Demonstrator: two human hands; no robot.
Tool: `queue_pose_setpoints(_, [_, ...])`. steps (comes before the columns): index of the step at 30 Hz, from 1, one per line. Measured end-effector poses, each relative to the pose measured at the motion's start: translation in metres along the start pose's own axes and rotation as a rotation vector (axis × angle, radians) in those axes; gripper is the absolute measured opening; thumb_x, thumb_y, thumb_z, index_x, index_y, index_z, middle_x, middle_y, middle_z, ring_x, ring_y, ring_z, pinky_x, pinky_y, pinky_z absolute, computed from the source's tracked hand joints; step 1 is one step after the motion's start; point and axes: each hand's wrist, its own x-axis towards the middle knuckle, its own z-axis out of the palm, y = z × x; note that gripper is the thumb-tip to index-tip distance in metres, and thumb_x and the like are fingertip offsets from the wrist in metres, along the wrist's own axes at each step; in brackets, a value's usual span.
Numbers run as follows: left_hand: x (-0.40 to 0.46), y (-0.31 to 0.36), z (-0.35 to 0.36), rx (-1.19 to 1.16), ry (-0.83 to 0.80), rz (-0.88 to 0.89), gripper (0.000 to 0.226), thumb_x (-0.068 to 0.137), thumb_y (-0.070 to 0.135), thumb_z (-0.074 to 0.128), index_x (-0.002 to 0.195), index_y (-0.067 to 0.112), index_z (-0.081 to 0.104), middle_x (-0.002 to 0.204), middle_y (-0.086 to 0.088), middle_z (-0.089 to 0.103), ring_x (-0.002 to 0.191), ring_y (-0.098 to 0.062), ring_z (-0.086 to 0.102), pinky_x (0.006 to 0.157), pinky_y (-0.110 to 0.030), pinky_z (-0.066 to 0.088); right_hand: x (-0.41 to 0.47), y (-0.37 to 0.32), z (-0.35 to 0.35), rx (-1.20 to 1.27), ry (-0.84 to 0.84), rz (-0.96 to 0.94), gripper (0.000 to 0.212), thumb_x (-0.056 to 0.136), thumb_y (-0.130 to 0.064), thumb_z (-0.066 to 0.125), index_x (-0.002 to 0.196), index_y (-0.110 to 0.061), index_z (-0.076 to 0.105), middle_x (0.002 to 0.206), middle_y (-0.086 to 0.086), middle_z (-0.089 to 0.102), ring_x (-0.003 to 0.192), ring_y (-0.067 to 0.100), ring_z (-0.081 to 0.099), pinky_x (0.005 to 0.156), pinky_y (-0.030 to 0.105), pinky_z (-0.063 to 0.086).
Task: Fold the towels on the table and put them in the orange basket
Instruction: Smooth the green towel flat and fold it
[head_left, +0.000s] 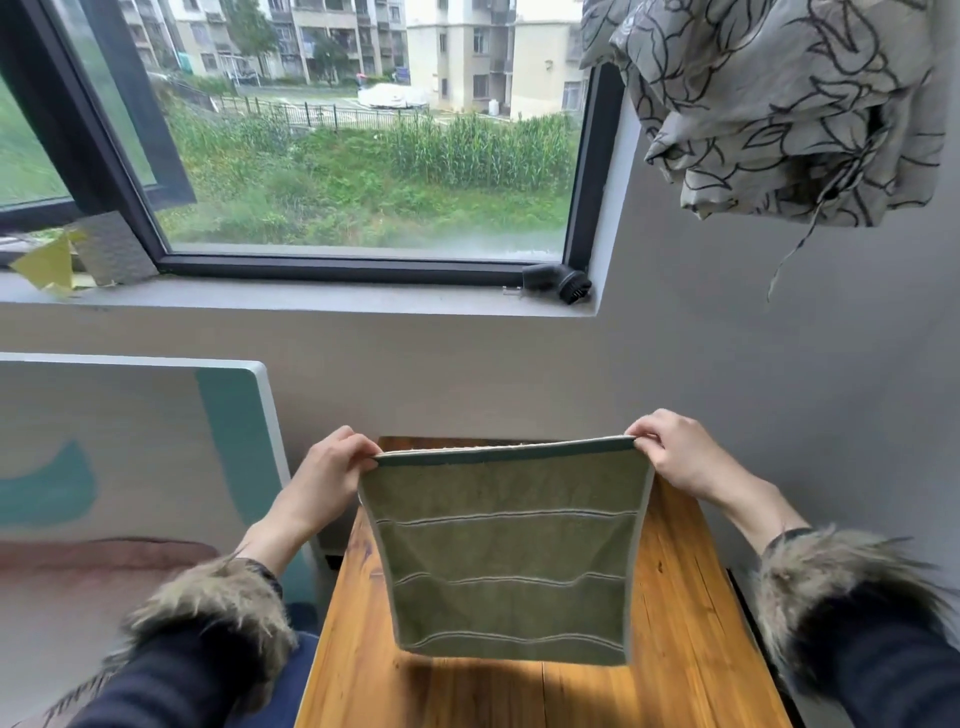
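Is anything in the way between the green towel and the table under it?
No. The green towel hangs from the left hand and right hand, with only bare wooden table below.

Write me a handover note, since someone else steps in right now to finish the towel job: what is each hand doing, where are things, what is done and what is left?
Left hand: pinches the green towel at its top left corner.
Right hand: pinches the top right corner.
The towel hangs stretched between both hands above the wooden table, its lower edge off the surface. It looks doubled over at the top edge, so one fold seems made.
The orange basket is not in view, nor any other towels.
Left: finish folding this towel, then place it in the basket.
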Motion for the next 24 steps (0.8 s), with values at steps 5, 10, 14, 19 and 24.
queue_pose_setpoints(5, [0.024,0.0,0.01,-0.015,0.05,-0.083,0.014,0.087,0.001,0.057,0.078,0.012,0.059,0.082,0.0,0.053,0.081,-0.02,0.054,0.075,-0.024,0.038,0.032,-0.009,0.014,-0.009,0.129,0.118,0.019,0.093,-0.007,0.046,0.098,-0.007,0.064,0.106,0.015,0.056,0.105,0.033,0.053,0.09,0.034,0.04])
queue_pose_setpoints(10, [0.056,0.01,0.005,0.02,0.205,-0.041,0.008,0.087,-0.002,0.055,0.083,0.003,0.061,0.089,-0.013,0.058,0.08,-0.024,0.054,0.076,-0.033,0.043,0.054,-0.016,0.017,-0.055,0.373,0.098,0.021,0.091,0.001,0.045,0.101,-0.001,0.062,0.109,0.019,0.057,0.103,0.038,0.052,0.087,0.039,0.037])
queue_pose_setpoints(14, [0.062,0.013,0.003,0.036,0.311,0.059,0.009,0.084,-0.008,0.056,0.087,-0.001,0.062,0.088,-0.017,0.059,0.078,-0.022,0.053,0.074,-0.03,0.044,0.054,-0.012,0.015,-0.049,0.514,0.035,0.021,0.091,0.001,0.044,0.103,0.0,0.061,0.107,0.02,0.061,0.104,0.036,0.053,0.085,0.039,0.034])
queue_pose_setpoints(19, [0.026,-0.005,0.028,-0.024,0.182,-0.003,0.013,0.086,-0.005,0.056,0.09,0.005,0.062,0.089,-0.01,0.064,0.078,-0.018,0.055,0.075,-0.029,0.044,0.024,0.005,0.04,0.023,0.403,0.026,0.016,0.09,0.001,0.047,0.097,-0.001,0.062,0.101,0.016,0.065,0.1,0.036,0.057,0.086,0.041,0.038])
queue_pose_setpoints(24, [-0.045,-0.031,0.077,-0.042,-0.121,-0.171,0.013,0.087,0.002,0.056,0.085,0.014,0.06,0.084,-0.003,0.067,0.077,-0.023,0.06,0.07,-0.03,0.044,-0.033,0.04,0.094,0.035,0.029,0.146,0.015,0.093,-0.009,0.048,0.094,-0.013,0.062,0.101,0.008,0.067,0.093,0.028,0.06,0.081,0.035,0.044])
